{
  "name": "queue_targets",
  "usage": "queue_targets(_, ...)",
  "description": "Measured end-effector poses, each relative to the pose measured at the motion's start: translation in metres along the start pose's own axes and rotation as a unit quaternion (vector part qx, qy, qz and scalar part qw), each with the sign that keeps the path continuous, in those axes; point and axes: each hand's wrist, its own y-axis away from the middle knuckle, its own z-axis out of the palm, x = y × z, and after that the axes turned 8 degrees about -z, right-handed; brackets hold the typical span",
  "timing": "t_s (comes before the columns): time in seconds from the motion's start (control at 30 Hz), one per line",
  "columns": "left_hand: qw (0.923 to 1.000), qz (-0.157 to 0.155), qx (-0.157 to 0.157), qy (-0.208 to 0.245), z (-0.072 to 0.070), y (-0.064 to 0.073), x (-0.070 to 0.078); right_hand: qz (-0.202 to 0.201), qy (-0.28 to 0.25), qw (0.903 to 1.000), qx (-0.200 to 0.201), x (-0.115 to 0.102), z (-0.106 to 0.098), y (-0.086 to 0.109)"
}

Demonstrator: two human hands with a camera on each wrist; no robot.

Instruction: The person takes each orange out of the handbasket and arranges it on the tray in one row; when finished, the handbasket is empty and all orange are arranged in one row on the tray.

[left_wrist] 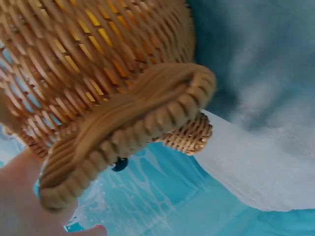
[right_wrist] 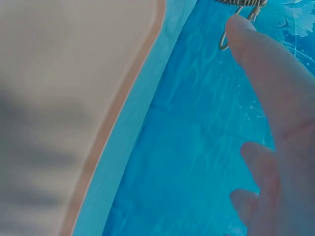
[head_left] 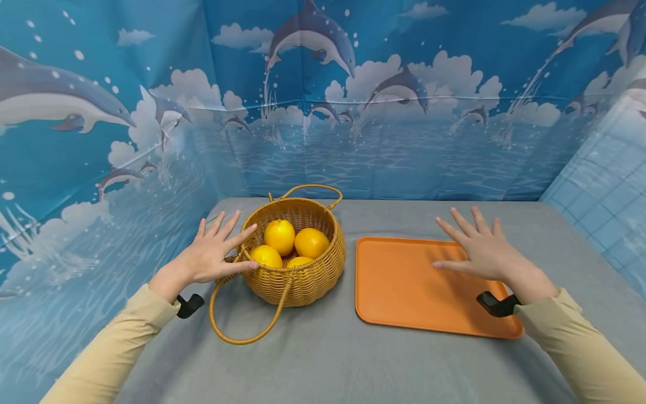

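Note:
In the head view my left hand [head_left: 209,255] is spread with straight fingers at the left side of a wicker basket [head_left: 318,283]; its thumb and index finger overlap the rim, and I cannot tell whether they touch it. Several round yellow-orange fruits [head_left: 279,237] lie inside the basket. One handle [head_left: 244,340] droops toward the front, while the other stands up behind. My right hand [head_left: 487,253] hovers, fingers spread, over the right part of an orange tray [head_left: 393,280]. Neither hand holds anything. The left wrist view shows the basket's woven wall [left_wrist: 98,54] close up.
A grey cloth covers the table [head_left: 323,359] under basket and tray. Behind and at the left hangs a blue curtain [head_left: 323,151] printed with dolphins and clouds. A black wrist mount [head_left: 497,304] sits below the right wrist, another [head_left: 190,306] below the left.

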Motion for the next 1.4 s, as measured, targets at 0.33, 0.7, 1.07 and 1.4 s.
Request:
queue_targets(0.33, 0.9913, -0.006, 0.003, 0.131, -0.003, 0.012, -0.005, -0.066, -0.146, 0.9869, 0.016, -0.017, -0.010, -0.019)
queue_targets(0.7, 0.9443, -0.017, 0.058, 0.324, 0.007, 0.021, -0.006, -0.120, -0.216, 0.9680, 0.044, -0.056, -0.021, -0.057)
queue_targets(1.07, 0.8927, -0.019, 0.088, 0.442, 0.019, 0.020, -0.004, -0.169, -0.267, 0.9482, 0.030, -0.092, -0.035, -0.087)
queue_targets(1.4, 0.8624, 0.007, 0.099, 0.496, 0.039, 0.011, -0.008, -0.200, -0.337, 0.9196, 0.027, -0.128, -0.051, -0.126)
